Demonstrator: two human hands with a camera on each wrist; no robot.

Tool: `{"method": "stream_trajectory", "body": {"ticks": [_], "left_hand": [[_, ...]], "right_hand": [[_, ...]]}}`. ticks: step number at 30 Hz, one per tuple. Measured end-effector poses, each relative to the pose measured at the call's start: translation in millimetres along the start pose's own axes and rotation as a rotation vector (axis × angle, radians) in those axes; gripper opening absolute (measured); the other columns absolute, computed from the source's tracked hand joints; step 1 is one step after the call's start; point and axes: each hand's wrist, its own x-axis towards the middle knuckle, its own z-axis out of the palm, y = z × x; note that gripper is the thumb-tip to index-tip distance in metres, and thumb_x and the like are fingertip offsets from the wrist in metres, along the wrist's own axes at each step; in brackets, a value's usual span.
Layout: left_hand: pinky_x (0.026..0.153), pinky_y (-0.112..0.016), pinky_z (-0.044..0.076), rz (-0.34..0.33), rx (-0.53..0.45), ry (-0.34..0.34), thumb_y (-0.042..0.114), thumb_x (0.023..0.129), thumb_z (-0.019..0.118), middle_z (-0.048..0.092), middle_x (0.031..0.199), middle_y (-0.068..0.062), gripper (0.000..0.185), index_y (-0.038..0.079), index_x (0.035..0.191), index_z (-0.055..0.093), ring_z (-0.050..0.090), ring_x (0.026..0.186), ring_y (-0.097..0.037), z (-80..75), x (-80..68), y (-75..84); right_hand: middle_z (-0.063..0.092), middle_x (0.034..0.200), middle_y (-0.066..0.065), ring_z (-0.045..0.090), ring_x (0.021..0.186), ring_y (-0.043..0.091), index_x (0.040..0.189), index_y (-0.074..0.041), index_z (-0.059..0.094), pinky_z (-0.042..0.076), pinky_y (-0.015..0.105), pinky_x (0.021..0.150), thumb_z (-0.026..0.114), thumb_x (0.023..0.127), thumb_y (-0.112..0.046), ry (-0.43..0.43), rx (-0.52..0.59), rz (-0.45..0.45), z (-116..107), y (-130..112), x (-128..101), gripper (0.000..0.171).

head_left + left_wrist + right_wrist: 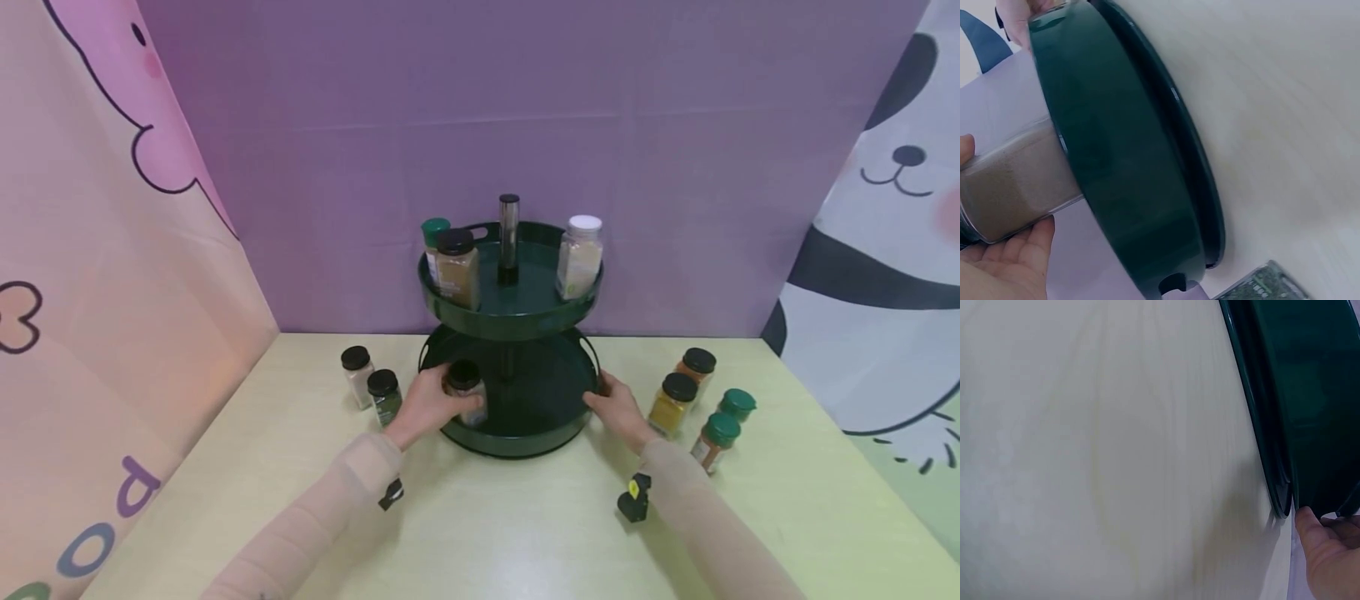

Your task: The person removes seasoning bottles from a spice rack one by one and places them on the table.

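Observation:
A dark green two-tier round rack (517,327) with a metal centre post stands on the table. My left hand (431,404) grips a clear spice jar (1019,178) of brown powder with a black lid, at the left front of the lower tray (517,446). In the left wrist view the jar's bottom dips behind the tray wall; whether it touches the tray floor I cannot tell. My right hand (618,410) holds the lower tray's right rim by its handle cut-out, thumb (1311,530) on the outer wall.
On the upper tray stand a green-lidded jar (432,258), a black-lidded brown jar (459,279) and a white-lidded jar (579,262). Left on the table are two black-lidded jars, one pale (360,383) and one green (386,404). Several jars, including a yellow one (670,408), stand right.

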Motion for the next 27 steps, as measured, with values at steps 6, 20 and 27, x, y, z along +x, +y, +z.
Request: {"method": "stream_trajectory", "body": {"ticks": [6,20,27], "left_hand": [[0.054,-0.026,0.044,-0.007,-0.008,0.013,0.028,0.070,0.077,0.062,0.081,-0.003,0.042,0.009,0.103,0.062,0.052,0.067,-0.015,-4.7,-0.5,6.6],[0.055,-0.026,0.044,-0.054,0.009,-0.006,0.031,0.071,0.077,0.062,0.081,-0.002,0.040,0.011,0.102,0.062,0.052,0.068,-0.015,-13.4,-9.1,15.7],[0.054,-0.026,0.042,-0.048,0.014,-0.003,0.031,0.071,0.076,0.061,0.079,-0.002,0.036,0.012,0.097,0.062,0.050,0.068,-0.016,-15.8,-14.7,17.8]], "right_hand": [[0.027,0.143,0.030,0.028,0.132,0.039,0.143,0.008,0.012,0.029,0.048,0.108,0.044,0.093,-0.013,-0.004,-0.003,0.008,0,0,0,0.062],[0.025,0.144,0.030,0.027,0.133,0.039,0.143,0.007,0.011,0.029,0.048,0.108,0.043,0.094,-0.013,-0.016,0.002,0.013,0,0,-1,0.063],[0.026,0.144,0.031,0.028,0.133,0.039,0.143,0.007,0.012,0.028,0.048,0.108,0.043,0.094,-0.012,-0.012,-0.007,0.007,-1,-2,-2,0.062]]}}
